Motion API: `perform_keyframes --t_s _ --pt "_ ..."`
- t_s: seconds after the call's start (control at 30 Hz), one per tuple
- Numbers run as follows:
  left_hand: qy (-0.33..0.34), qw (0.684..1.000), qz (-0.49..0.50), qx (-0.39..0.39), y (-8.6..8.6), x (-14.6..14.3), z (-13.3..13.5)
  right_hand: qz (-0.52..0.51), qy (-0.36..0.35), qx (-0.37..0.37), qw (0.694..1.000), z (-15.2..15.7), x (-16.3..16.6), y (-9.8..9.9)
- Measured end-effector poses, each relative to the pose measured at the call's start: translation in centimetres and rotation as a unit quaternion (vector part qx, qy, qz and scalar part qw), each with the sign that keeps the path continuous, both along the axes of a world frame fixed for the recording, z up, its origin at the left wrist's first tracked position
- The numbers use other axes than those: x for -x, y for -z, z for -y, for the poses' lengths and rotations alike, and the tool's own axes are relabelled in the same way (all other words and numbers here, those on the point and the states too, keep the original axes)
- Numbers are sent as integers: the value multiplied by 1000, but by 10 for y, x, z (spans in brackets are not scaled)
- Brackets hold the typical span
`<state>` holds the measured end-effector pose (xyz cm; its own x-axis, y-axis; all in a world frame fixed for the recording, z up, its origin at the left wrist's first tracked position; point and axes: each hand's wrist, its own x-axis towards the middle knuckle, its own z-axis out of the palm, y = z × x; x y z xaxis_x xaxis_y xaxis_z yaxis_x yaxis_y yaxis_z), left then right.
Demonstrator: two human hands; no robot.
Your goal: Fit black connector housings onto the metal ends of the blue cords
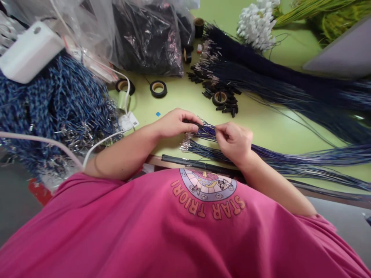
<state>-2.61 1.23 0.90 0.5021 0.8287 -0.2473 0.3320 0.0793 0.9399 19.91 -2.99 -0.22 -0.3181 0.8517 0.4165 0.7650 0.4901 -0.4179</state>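
Observation:
Close to the table's front edge, my left hand [179,122] curls around small black connectors [197,126], thumb and index finger nearly together. Just to its right, my right hand [235,139] is closed in a pinch on the thin dark-blue wires [209,132]. Those wires run under my right hand and off to the right in a long bundle [304,157]. Silvery bare wire tips [186,143] fan out below my left hand. The exact wire between my right fingertips is too small to make out.
Black tape rolls [158,89] and a pile of black connectors [230,104] lie beyond my hands. A large dark-blue wire bundle [278,73] stretches back right. Blue twisted wires [55,112] heap at left under a white box [31,52]. A plastic bag [147,38] stands behind.

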Motion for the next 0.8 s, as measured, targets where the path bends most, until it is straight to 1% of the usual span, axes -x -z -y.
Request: perform_keyframes --t_s 0.1,0.27,0.43,0.53,0.8 --pt "-3 1000 -6 0 -2 0 0 20 -12 -19 1000 0 -1 0" --pt "2 1000 -11 -10 -1 0 0 40 -13 -7 999 0 -4 3" --pt "17 1000 -3 1 0 1 -1 50 -27 -42 998 -1 -4 4" --pt "24 1000 1 5 0 1 -1 57 -26 -47 997 -1 -3 3" --pt "6 999 -33 11 -6 -1 1 83 -45 -52 994 -2 -2 0"
